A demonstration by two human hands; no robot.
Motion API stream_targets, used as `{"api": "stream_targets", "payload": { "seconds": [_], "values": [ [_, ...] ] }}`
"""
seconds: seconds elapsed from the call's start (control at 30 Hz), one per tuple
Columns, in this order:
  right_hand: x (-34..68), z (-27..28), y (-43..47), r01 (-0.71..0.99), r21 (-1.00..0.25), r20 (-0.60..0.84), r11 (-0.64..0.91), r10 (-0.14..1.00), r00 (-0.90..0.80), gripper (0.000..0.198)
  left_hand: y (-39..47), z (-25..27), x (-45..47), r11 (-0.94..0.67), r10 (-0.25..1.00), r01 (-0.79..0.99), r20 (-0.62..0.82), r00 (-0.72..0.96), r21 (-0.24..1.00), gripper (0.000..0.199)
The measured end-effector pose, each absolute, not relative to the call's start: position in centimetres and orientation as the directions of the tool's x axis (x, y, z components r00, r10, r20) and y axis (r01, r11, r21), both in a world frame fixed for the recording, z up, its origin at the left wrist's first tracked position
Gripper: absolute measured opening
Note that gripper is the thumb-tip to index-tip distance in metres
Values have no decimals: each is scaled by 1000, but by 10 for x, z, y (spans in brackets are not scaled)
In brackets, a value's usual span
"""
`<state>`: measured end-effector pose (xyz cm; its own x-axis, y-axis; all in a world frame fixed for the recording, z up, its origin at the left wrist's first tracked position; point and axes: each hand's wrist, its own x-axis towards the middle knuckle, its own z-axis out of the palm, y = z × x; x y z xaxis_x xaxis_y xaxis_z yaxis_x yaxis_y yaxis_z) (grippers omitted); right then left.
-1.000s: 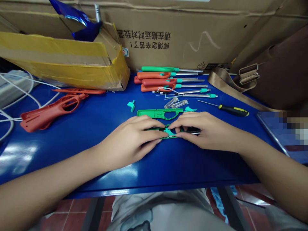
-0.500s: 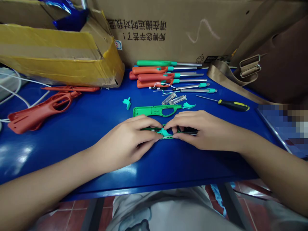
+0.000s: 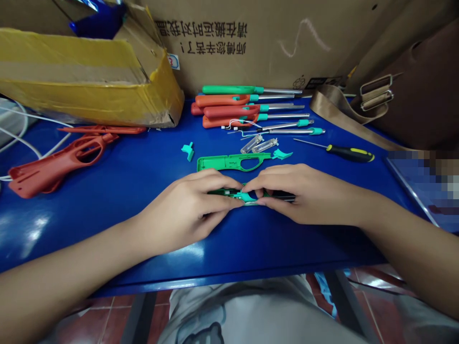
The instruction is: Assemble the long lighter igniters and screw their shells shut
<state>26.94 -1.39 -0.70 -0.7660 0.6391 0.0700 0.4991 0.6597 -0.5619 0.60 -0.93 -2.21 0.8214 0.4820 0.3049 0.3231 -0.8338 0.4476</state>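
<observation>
Between my hands lies a green lighter half-shell [image 3: 219, 192], partly covered by my fingers. A teal trigger [image 3: 247, 196] sits in its middle. My left hand [image 3: 195, 205] is closed on the shell's left part, thumb and forefinger close to the trigger. My right hand [image 3: 297, 193] pinches at the trigger's right side, its fingertips over the shell. A dark metal tube shows under my right palm. Just beyond, an empty green half-shell [image 3: 222, 163] lies with its inner side up. Another teal trigger [image 3: 282, 154] is at its right tip, and a teal piece [image 3: 188, 151] lies to its left.
Behind are several assembled lighters [image 3: 229, 111], loose metal tubes with wires [image 3: 290, 131] and clear fuel tanks [image 3: 264, 145]. A screwdriver [image 3: 349, 153] lies right, red shells [image 3: 60, 162] left. Cardboard boxes [image 3: 107, 102] and a brown strap [image 3: 358, 124] edge the blue table [image 3: 107, 205].
My hands stay around the green half-shell with only slight finger shifts; the trigger appears a little lower in the shell. The whole view has shifted slightly.
</observation>
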Motion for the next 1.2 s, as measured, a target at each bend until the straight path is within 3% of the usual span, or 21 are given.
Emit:
{"api": "stream_targets", "payload": {
  "seconds": [0.6, 0.87, 1.2],
  "values": [
    [268, -11, -15, 460, -555, 110, 693, 610, -785, 22, -13, -26, 11, -816, 527, 333, 372, 764, 473, 13],
    [267, -13, -14, 488, -630, 73, 604, 671, -738, 22, -12, -27, 6, -873, 461, 326, 394, 795, 364, 14],
    [265, -13, -14, 513, -625, 53, 588, 687, -724, 21, -11, -27, 5, -890, 430, 301, 409, 805, 343, 19]
  ]
}}
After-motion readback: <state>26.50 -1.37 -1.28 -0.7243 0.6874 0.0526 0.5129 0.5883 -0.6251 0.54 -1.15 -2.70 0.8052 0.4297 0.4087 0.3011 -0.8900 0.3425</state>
